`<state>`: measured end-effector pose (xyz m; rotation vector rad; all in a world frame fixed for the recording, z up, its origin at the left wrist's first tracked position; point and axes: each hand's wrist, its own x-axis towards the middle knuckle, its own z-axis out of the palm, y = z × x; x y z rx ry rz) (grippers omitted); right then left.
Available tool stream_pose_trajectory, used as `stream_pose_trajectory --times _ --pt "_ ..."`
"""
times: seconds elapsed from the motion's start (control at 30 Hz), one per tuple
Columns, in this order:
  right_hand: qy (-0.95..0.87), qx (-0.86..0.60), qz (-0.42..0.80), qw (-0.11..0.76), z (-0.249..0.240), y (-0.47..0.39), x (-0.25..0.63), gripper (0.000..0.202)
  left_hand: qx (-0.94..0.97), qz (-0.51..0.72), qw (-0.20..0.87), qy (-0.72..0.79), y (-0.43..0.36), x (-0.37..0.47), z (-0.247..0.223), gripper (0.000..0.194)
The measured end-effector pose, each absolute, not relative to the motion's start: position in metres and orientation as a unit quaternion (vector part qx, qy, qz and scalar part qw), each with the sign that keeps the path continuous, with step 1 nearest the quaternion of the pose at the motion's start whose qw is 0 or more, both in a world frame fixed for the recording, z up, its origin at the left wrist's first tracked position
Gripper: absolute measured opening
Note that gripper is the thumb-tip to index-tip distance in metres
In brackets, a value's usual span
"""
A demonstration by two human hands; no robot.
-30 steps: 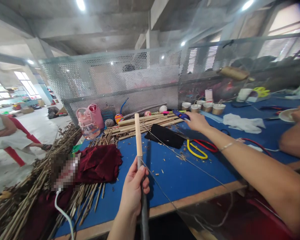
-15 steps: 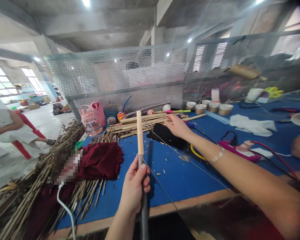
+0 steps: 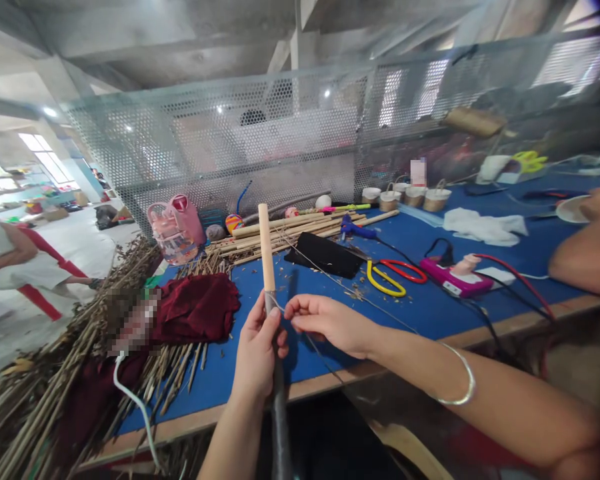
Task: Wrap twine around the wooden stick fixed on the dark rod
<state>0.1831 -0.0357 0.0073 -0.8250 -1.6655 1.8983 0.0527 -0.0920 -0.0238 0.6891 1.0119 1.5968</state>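
My left hand (image 3: 257, 343) is wrapped round a stick, thumb upward. The stick's upper end is bare pale wood (image 3: 266, 247), and its lower length has a dark grey covering (image 3: 281, 433) that runs down past the table edge. Close beside it, my right hand (image 3: 333, 323) pinches a thin grey cord at the line where the bare wood meets the covering. A length of cord (image 3: 321, 357) hangs below my right hand. Beyond the hands lie a black cloth (image 3: 325, 255), scissors with yellow and red handles (image 3: 387, 283) and a blue glue gun (image 3: 356, 229).
Pale sticks (image 3: 300, 230) lie at the back before a perforated metal screen (image 3: 205, 147). Dark red cloth (image 3: 197, 310) and dry stalks (image 3: 45, 400) cover the left. A pink power strip (image 3: 455, 279), white gloves (image 3: 485, 227) and another person's arm (image 3: 587, 260) are at right.
My right hand has come back from over the pale sticks to the held stick and now pinches the cord. The scissors and glue gun now show fully. The view has shifted slightly.
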Motion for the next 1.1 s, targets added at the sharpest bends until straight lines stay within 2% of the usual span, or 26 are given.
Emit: stream_pose_trajectory --times 0.1,0.2,0.27,0.37,0.53,0.67,0.77,0.87,1.1 --pt "-0.562 -0.293 0.726 0.267 0.008 -0.030 0.183 0.007 0.288 0.671 0.536 0.424 -0.091 0.053 -0.023 0.056" --pt "-0.484 -0.278 0.806 0.195 0.011 -0.025 0.184 0.013 0.281 0.674 0.539 0.419 -0.092 0.053 -0.023 0.057" --pt "-0.501 -0.293 0.793 0.186 0.011 -0.024 0.184 0.016 0.277 0.675 0.546 0.412 -0.092 0.053 -0.022 0.057" --pt "-0.611 -0.304 0.691 0.238 0.008 -0.020 0.183 0.027 0.273 0.676 0.551 0.406 -0.093 0.053 -0.022 0.055" --pt "-0.773 -0.306 0.489 0.264 0.001 -0.003 0.182 0.024 0.257 0.678 0.554 0.409 -0.093 0.052 -0.022 0.054" --pt "-0.825 -0.290 0.364 0.321 0.005 0.010 0.181 0.024 0.260 0.675 0.561 0.403 -0.093 0.053 -0.022 0.053" --pt "-0.832 -0.273 0.322 0.360 0.009 0.013 0.179 0.026 0.262 0.675 0.561 0.402 -0.093 0.052 -0.022 0.050" --pt "-0.831 -0.270 0.322 0.364 0.009 0.011 0.179 0.027 0.259 0.675 0.561 0.402 -0.093 0.051 -0.022 0.050" --pt "-0.817 -0.279 0.426 0.269 -0.006 0.006 0.180 0.027 0.256 0.674 0.564 0.404 -0.094 0.051 -0.021 0.050"
